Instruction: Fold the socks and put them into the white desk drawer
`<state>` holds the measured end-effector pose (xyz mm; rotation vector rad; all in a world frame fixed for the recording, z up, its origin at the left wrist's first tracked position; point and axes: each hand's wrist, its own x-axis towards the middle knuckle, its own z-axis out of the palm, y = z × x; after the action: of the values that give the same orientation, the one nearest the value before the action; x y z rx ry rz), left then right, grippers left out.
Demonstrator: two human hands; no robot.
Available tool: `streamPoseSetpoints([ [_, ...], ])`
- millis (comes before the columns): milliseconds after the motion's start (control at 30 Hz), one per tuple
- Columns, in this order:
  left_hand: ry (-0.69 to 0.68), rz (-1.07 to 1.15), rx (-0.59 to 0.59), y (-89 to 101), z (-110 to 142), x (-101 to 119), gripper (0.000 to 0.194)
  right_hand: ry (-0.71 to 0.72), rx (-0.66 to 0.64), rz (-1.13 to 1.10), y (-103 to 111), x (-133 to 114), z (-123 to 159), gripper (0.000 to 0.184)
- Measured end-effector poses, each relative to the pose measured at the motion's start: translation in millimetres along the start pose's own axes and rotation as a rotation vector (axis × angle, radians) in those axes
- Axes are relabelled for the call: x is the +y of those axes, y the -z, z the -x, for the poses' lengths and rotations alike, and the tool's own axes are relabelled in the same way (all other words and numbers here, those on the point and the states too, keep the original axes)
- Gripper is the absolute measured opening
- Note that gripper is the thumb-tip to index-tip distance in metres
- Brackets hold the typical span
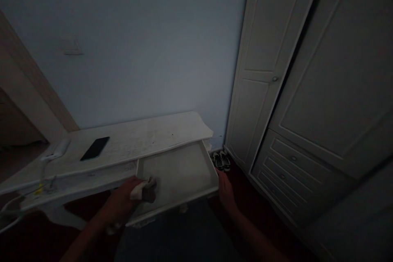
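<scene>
A white drawer [179, 172] is pulled well out of a white table [144, 133], and its flat bottom shows. My left hand [127, 192] is closed on a crumpled cloth [145, 190], light on one side and greyish on the other, over the drawer's left front part. At the right side of the drawer, near its front corner, my right hand [224, 186] grips the side wall. The fingers of that hand bend over the rim, and the rest of it stays outside the drawer. The room is dim.
On the tabletop lie a dark phone [95, 148] and a white power strip [55, 150]. A second open compartment [92, 178] left of the drawer has a cable and a small yellow thing. Shoes [221, 160] stand on the red floor beside a white wardrobe [260, 90].
</scene>
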<state>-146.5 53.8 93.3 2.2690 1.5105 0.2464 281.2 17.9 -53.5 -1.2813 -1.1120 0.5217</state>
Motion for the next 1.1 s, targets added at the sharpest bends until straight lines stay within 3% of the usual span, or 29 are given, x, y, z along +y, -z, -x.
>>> streamPoseSetpoints([
  [100,-0.068,0.092,-0.061,-5.4,24.4,2.0,0.044,-0.017,0.011,-0.001,-0.4,0.3,-0.4,0.068],
  [200,-0.093,0.015,-0.086,-20.7,30.2,30.1,0.051,-0.030,0.004,-0.001,0.3,-1.3,-0.7,0.069],
  [400,-0.144,-0.139,-0.160,-54.0,-20.7,129.7,0.042,-0.022,0.008,-0.001,0.8,-1.7,-0.3,0.066],
  [533,-0.219,-0.171,-0.142,-85.9,-57.5,192.8,0.049,-0.042,0.018,-0.030,1.1,7.3,-0.5,0.063],
  [667,-0.277,-0.195,-0.105,-112.0,-68.7,227.8,0.059,-0.056,0.001,-0.102,3.1,15.8,-1.1,0.060],
  [733,-0.301,-0.208,-0.103,-116.6,-64.6,228.5,0.059,-0.051,-0.007,-0.104,2.6,14.8,-0.3,0.060],
  [833,-0.313,-0.229,-0.109,-113.0,-51.2,211.3,0.062,-0.041,0.014,-0.077,-0.4,7.6,1.8,0.058],
  [967,-0.206,-0.245,-0.134,-92.9,-29.1,169.4,0.074,-0.040,0.027,-0.061,-2.9,-0.1,1.9,0.059],
  [1100,-0.031,-0.218,-0.174,-65.4,-2.8,112.5,0.084,-0.029,0.021,-0.033,-1.5,0.6,-0.7,0.062],
])
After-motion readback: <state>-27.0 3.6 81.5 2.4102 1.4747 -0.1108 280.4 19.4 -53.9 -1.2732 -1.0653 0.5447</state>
